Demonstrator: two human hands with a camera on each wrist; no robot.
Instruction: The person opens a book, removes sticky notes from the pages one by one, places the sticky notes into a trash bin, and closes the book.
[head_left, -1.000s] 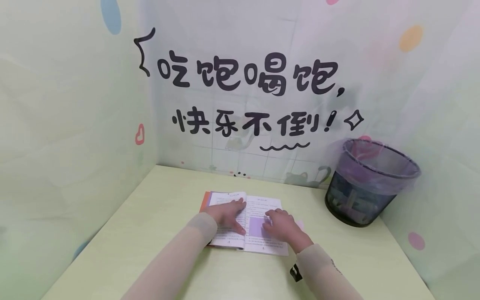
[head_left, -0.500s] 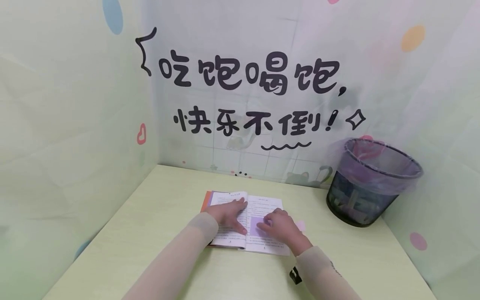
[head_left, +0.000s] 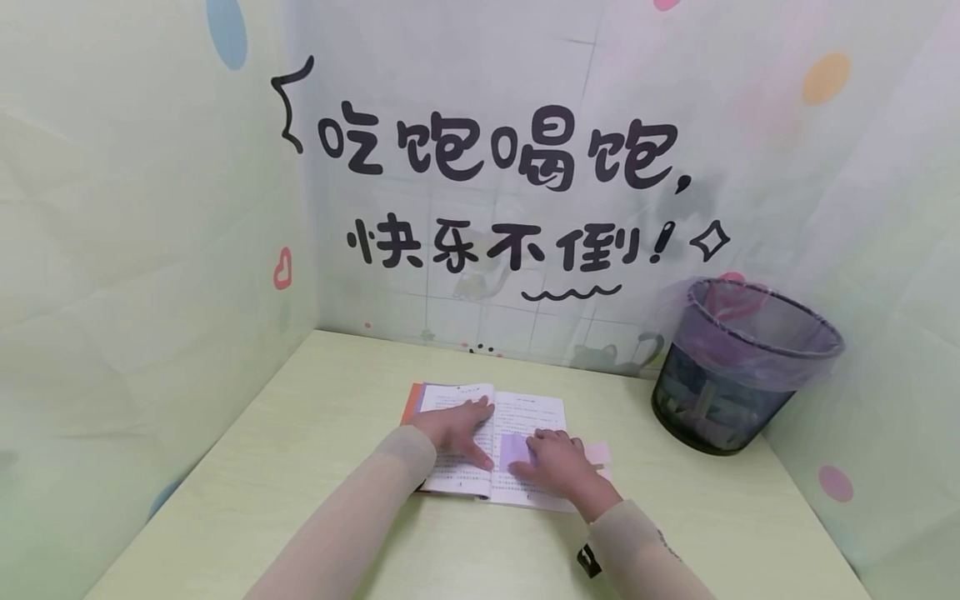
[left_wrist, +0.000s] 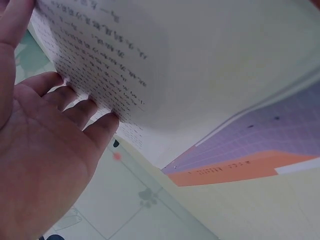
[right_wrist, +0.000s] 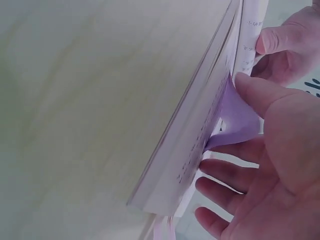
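An open book (head_left: 528, 496) lies on the table, its printed pages facing up. My left hand (head_left: 453, 433) rests on the left page, its thumb spread toward the fold. In the left wrist view, the fingertips of that left hand (left_wrist: 55, 130) touch the printed page (left_wrist: 90, 65). A purple sticky note (head_left: 512, 452) lies on the right page, partly covered by my right hand (head_left: 558, 465). The right wrist view shows the note (right_wrist: 237, 117) bowed up off the page, between the spread thumb and forefinger of my right hand (right_wrist: 280, 150). Its other fingertips are at the page.
Pink sticky tabs (head_left: 598, 454) stick out past the book's right edge. A dark wastebasket (head_left: 708, 400) with a purple liner stands at the back right. A small black object (head_left: 588, 561) lies by the right sleeve. Printed walls (head_left: 480, 192) enclose the table.
My right hand moves left over the purple note, then slightly back right and nearer me. More of the note and the pink tabs shows now. The left hand stays in place.
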